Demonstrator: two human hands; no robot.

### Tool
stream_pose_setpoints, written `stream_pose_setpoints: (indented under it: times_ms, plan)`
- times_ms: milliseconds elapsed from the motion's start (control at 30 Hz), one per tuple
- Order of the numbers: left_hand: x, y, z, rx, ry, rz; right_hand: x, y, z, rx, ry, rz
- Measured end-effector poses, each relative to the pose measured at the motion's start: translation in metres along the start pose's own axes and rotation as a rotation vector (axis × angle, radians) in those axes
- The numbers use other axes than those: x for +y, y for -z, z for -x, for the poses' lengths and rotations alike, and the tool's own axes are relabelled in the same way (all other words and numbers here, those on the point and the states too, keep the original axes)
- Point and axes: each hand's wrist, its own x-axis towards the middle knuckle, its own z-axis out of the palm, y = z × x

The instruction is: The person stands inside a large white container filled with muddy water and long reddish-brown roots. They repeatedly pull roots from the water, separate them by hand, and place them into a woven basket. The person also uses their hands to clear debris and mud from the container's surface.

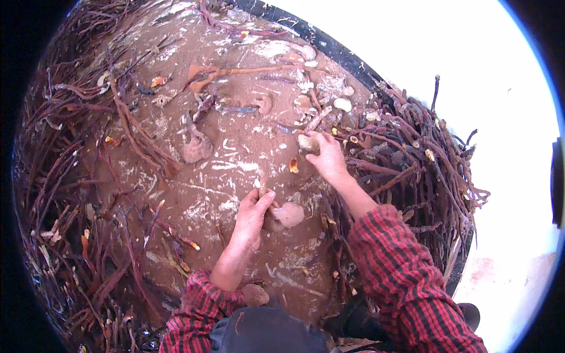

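My left hand (251,216) is closed at the middle of the dusty brown surface, thumb and fingers pinching a brown stem whose end sticks up past the fingertips. Just right of those fingers is a pinkish-brown mushroom cap (288,215); whether it joins the pinched stem is hidden. Farther off and to the right, my right hand (327,157) grips a pale, rounded mushroom piece (307,143) between thumb and fingers. A small orange-and-white fragment (293,165) lies between the two hands.
Dark reddish stems form a tangled heap (412,159) at the right and another (65,153) along the left. Loose long-stemmed mushrooms (196,147) and pale cap pieces (342,105) lie scattered. A black rim (329,44) edges the far side. A dark cap or hat (265,332) shows at the bottom.
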Motion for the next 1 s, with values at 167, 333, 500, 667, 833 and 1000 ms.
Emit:
stream_pose_setpoints:
  times_ms: [167, 333, 500, 667, 833, 1000]
  plan:
    - [-0.006, 0.008, -0.016, 0.026, 0.173, 0.427, 0.003, -0.020, -0.006, -0.053, 0.122, 0.273]
    - [-0.006, 0.022, -0.031, -0.129, 0.200, 0.663, 0.011, -0.011, -0.001, -0.071, 0.168, 0.245]
    - [-0.014, 0.012, -0.045, -0.160, 0.243, 0.680, 0.006, -0.006, 0.007, 0.046, 0.097, -0.134]
    - [-0.017, 0.004, -0.060, -0.299, 0.223, 0.657, -0.022, 0.008, 0.050, -0.051, 0.042, -0.500]
    - [-0.015, -0.001, -0.072, -0.201, 0.307, 0.542, -0.005, 0.027, 0.020, 0.063, 0.092, -0.372]
    - [-0.013, -0.021, -0.066, -0.221, 0.272, 0.423, 0.065, 0.025, -0.079, 0.194, -0.095, -0.022]
